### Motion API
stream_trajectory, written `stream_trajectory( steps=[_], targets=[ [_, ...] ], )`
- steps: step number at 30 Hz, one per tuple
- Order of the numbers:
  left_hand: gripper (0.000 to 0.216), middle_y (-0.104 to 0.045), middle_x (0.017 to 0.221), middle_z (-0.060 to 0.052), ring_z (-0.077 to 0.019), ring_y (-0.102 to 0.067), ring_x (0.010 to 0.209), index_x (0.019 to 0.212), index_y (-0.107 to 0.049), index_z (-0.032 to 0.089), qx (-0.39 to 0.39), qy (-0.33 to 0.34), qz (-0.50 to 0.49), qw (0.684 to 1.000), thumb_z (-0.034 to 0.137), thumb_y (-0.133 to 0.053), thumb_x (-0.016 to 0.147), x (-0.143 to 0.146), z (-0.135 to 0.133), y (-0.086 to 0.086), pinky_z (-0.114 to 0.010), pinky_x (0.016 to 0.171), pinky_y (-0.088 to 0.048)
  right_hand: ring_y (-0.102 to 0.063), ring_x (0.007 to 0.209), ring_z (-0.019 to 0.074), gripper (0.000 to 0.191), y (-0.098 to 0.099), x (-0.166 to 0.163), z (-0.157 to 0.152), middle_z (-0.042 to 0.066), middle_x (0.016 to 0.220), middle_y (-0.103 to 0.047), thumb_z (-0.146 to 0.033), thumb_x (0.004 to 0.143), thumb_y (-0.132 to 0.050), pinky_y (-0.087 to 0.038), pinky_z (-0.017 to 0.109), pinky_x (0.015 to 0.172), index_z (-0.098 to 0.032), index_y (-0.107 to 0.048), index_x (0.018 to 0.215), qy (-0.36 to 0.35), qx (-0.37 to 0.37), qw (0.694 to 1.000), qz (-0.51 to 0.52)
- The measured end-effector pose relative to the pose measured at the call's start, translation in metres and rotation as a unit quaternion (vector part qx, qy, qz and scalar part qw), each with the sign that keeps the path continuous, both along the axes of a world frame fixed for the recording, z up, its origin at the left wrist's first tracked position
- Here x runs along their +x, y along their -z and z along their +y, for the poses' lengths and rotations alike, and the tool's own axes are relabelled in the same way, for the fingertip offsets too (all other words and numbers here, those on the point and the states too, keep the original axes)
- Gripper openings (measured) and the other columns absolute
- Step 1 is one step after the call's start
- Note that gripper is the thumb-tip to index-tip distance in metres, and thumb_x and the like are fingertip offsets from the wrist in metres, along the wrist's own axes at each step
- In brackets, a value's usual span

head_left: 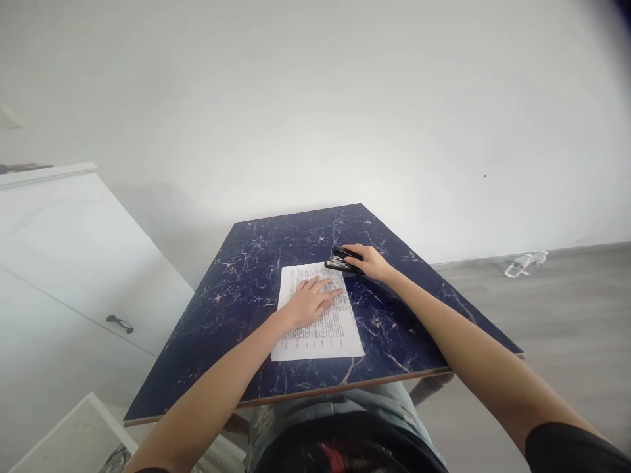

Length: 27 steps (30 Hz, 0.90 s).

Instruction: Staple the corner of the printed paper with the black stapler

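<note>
Seemingly positioned but unstapled, the paper [325,332] lies beneath the left hand [309,304], fingers spread, while the right hand [373,263] pinches a stapler [340,260] near the paper's corner.

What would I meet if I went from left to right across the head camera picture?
Dark cabinet handle → left hand → black stapler → right hand → clear plastic thing on the floor.
</note>
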<state>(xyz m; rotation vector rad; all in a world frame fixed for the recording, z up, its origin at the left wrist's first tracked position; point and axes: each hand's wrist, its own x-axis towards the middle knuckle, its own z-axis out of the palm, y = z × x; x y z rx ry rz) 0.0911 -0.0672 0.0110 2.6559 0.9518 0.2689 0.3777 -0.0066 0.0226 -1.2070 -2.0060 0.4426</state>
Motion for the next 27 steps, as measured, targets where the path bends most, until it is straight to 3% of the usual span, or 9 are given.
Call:
stream_trajectory(
  steps=[2, 5, 7, 10, 16, 20, 27],
  targets=[
    [0.052, -0.043, 0.169, -0.005, -0.037, -0.036, 0.158, 0.153, -0.059, 0.038, 0.031, -0.014, -0.051, 0.998, 0.056, -0.032, 0.113, -0.003, 0.004, -0.002, -0.065, 0.127, -0.031, -0.07, 0.108, 0.033, 0.046, 0.004, -0.014, 0.0, 0.015, 0.121, -0.076, -0.039, 0.101, -0.06, -0.054, 0.051, 0.102, -0.019, -0.07, 0.141, 0.028, 0.029, 0.999, 0.01],
    [0.041, -0.056, 0.152, -0.012, -0.0366, -0.052, 0.142, 0.125, -0.076, 0.027, 0.083, -0.037, -0.08, 0.993, 0.056, -0.056, 0.105, -0.014, 0.012, -0.005, -0.061, 0.121, -0.04, -0.07, 0.105, 0.0325, 0.045, 0.008, -0.026, 0.0, 0.015, 0.118, -0.076, -0.037, 0.101, -0.06, -0.054, 0.051, 0.099, -0.019, -0.07, 0.141, 0.025, 0.049, 0.998, 0.01],
    [0.044, -0.055, 0.151, -0.013, -0.0391, -0.053, 0.14, 0.126, -0.074, 0.026, 0.068, -0.051, -0.048, 0.995, 0.06, -0.065, 0.099, -0.022, 0.017, -0.006, -0.063, 0.118, -0.041, -0.07, 0.105, 0.0329, 0.046, 0.01, -0.025, 0.0, 0.016, 0.12, -0.076, -0.039, 0.101, -0.061, -0.055, 0.051, 0.097, -0.019, -0.07, 0.141, -0.004, 0.046, 0.999, -0.01],
    [0.06, -0.052, 0.154, -0.016, -0.041, -0.052, 0.14, 0.142, -0.061, 0.025, 0.03, -0.083, -0.003, 0.996, 0.066, -0.063, 0.098, -0.028, 0.021, -0.004, -0.064, 0.117, -0.042, -0.07, 0.106, 0.0335, 0.048, 0.011, -0.018, -0.002, 0.016, 0.122, -0.076, -0.045, 0.102, -0.061, -0.054, 0.05, 0.096, -0.019, -0.07, 0.14, -0.057, 0.047, 0.996, -0.042],
    [0.054, -0.06, 0.135, -0.017, -0.0373, -0.056, 0.131, 0.131, -0.057, 0.018, 0.075, -0.12, 0.005, 0.99, 0.064, -0.055, 0.102, -0.015, 0.025, 0.007, -0.057, 0.113, -0.043, -0.073, 0.101, 0.0298, 0.05, 0.006, -0.016, -0.007, 0.015, 0.119, -0.078, -0.051, 0.098, -0.068, -0.056, 0.043, 0.092, -0.016, -0.074, 0.134, -0.179, 0.035, 0.982, -0.04],
    [0.058, -0.061, 0.129, -0.018, -0.0386, -0.058, 0.126, 0.126, -0.057, 0.016, 0.107, -0.146, 0.019, 0.983, 0.068, -0.053, 0.101, -0.011, 0.027, 0.012, -0.055, 0.106, -0.047, -0.074, 0.105, 0.0286, 0.052, 0.004, -0.024, -0.009, 0.014, 0.125, -0.077, -0.054, 0.096, -0.071, -0.056, 0.04, 0.094, -0.018, -0.075, 0.132, -0.224, 0.008, 0.974, -0.031],
    [0.064, -0.059, 0.142, -0.018, -0.0387, -0.055, 0.135, 0.136, -0.057, 0.019, 0.075, -0.088, -0.015, 0.993, 0.071, -0.053, 0.099, -0.019, 0.03, 0.012, -0.057, 0.115, -0.042, -0.073, 0.108, 0.0278, 0.052, -0.003, -0.018, -0.015, 0.01, 0.127, -0.077, -0.052, 0.092, -0.076, -0.055, 0.039, 0.094, -0.02, -0.075, 0.132, -0.244, -0.047, 0.968, -0.019]
  ],
)
